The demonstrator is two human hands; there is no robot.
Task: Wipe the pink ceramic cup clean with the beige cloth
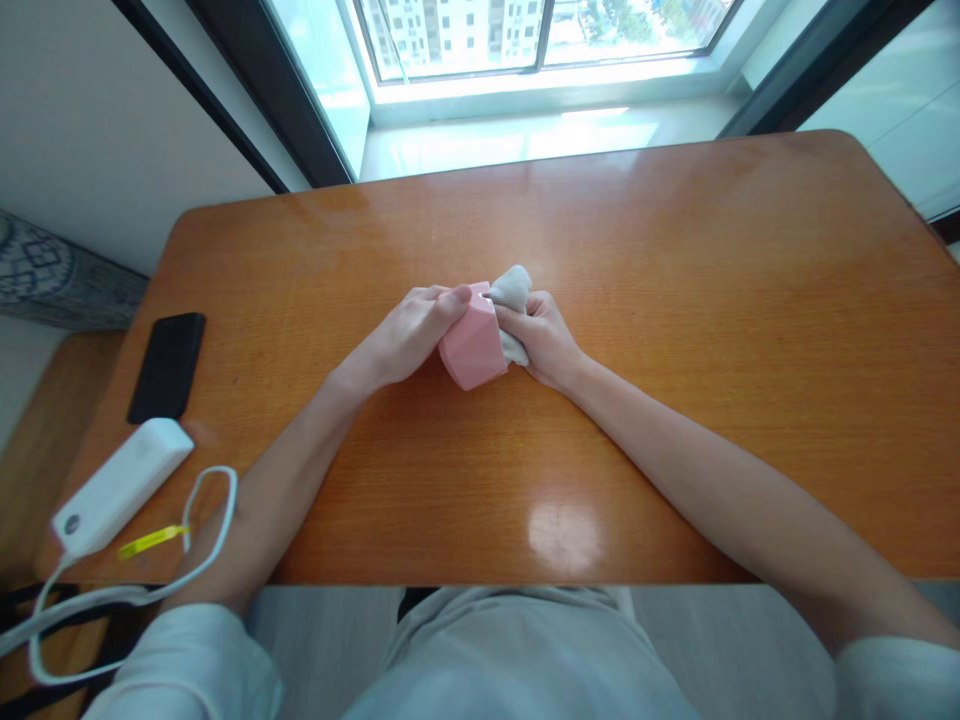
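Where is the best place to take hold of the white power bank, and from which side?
Grip the power bank across its two long sides, near the middle, coming from above. It lies flat on the table, and its cable leaves the near end, so that end is best avoided.

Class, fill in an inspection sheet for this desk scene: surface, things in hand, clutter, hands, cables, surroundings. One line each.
Surface: glossy orange-brown wooden table, window glare on it.
Things in hand: pink faceted container, tilted, at mid-table; grey cloth pressed against its upper end.
Clutter: black phone lying flat and white power bank, both at the table's left edge.
Hands: left hand in a grip around the container; right hand bunched around the cloth.
Cables: white cable looping from the power bank off the front edge; yellow tag on it.
Surroundings: window beyond the far edge, buildings outside; patterned fabric at left.
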